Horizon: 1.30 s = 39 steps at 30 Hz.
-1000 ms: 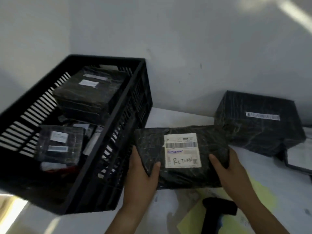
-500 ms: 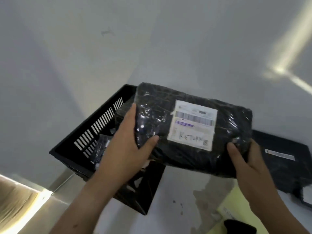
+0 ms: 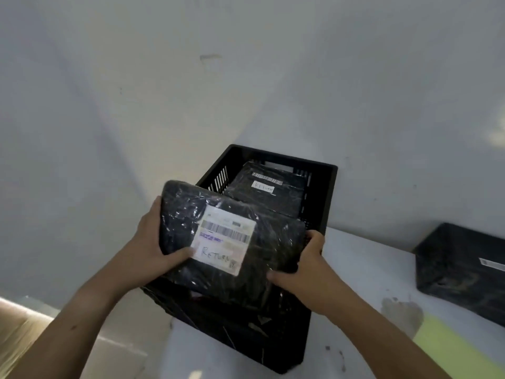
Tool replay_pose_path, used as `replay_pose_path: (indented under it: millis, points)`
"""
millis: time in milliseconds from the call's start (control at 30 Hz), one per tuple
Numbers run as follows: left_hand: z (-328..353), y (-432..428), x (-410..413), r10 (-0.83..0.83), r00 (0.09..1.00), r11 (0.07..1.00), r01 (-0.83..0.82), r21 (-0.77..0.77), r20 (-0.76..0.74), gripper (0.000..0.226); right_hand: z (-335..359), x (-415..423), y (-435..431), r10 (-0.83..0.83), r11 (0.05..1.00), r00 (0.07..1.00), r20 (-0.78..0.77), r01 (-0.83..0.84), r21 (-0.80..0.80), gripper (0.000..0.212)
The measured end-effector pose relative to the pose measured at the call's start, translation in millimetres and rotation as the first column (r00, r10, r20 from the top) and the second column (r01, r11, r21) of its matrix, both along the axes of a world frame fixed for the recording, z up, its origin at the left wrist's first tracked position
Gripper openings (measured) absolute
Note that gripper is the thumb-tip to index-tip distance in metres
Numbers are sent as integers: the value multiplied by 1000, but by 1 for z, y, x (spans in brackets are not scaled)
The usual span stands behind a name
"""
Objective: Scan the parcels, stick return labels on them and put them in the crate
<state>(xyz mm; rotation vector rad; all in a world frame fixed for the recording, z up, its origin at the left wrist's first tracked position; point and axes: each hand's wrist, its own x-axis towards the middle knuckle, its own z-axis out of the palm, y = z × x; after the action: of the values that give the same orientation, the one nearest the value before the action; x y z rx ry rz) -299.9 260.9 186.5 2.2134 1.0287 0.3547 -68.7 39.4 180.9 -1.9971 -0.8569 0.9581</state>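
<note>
A black plastic-wrapped parcel (image 3: 273, 250) with a white barcode label (image 3: 222, 243) marked "RETURN" hangs over the near half of the black slatted crate (image 3: 326, 192). My left hand (image 3: 155, 242) grips its left end, thumb on top by the label. My right hand (image 3: 306, 272) grips its right end from below and the side. Deeper in the crate lies another wrapped parcel (image 3: 269, 192) with a barcode strip and a small "RETURN" label. The crate's floor under the held parcel is hidden.
The crate stands at the left end of a white table (image 3: 363, 272), against a pale wall. A larger black wrapped box (image 3: 459, 272) with a barcode sits at the right. A yellow-green sheet (image 3: 448, 348) lies near the table's front right. Lit floor shows at bottom left.
Both hands have carried the parcel from the table leftwards and up, and it now hangs over the crate. The view has swung left, so the scanner is out of sight.
</note>
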Motion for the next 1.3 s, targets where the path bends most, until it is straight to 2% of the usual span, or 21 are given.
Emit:
replay_pose_path:
  millis: [67, 133, 233, 333, 400, 500, 667, 767, 833, 967, 1033, 1133, 1200, 1300]
  points:
    - [-21, 3, 0, -50, 997, 999, 49, -12, -67, 134, -8, 0, -1, 83, 990, 996, -12, -84, -117, 129]
    - [-39, 1, 2, -53, 988, 997, 46, -56, -145, 140, -10, 1, 4, 57, 982, 996, -62, -68, -176, 131]
    - [-59, 2, 4, -111, 950, 988, 73, -136, -291, 140, -26, 3, 23, -62, 975, 972, -225, 11, -221, 139]
    - [-65, 10, 16, -193, 872, 977, 128, -172, -449, 138, -51, 0, 47, -267, 943, 880, -392, 156, -293, 154]
    - [-69, 11, 27, -199, 839, 978, 135, -159, -506, 138, -64, -2, 57, -376, 911, 833, -405, 254, -323, 144]
    - [-75, 12, 36, -190, 811, 980, 121, -159, -554, 137, -71, -6, 66, -445, 883, 821, -358, 335, -329, 126]
    - [-75, 11, 37, -182, 810, 981, 112, -157, -558, 137, -72, -8, 70, -520, 853, 745, -418, 425, -303, 122]
    - [-70, 6, 34, -138, 804, 989, 85, -117, -579, 138, -62, -19, 64, -535, 829, 684, -497, 538, -152, 109]
    - [-66, -1, 36, -95, 797, 995, 101, -24, -596, 137, -48, -26, 54, -454, 852, 754, -475, 524, 17, 95]
    - [-50, -33, 59, -96, 898, 989, 134, 59, -430, 115, -24, -19, 8, -239, 895, 895, -377, 354, 273, 81]
    - [-42, -58, 82, -145, 937, 980, 179, 81, -317, 103, -22, -5, -26, -204, 904, 938, -279, 290, 313, 85]
    - [-30, -108, 125, -249, 960, 957, 264, 123, -126, 85, -25, 25, -88, -239, 910, 950, -202, 292, 295, 86]
    - [-24, -143, 158, -325, 945, 922, 322, 214, -18, 72, -33, 51, -131, -304, 900, 936, -179, 343, 269, 84]
    - [-20, -198, 216, -414, 901, 894, 377, 243, 127, 59, -52, 98, -196, -435, 867, 888, -147, 457, 200, 80]
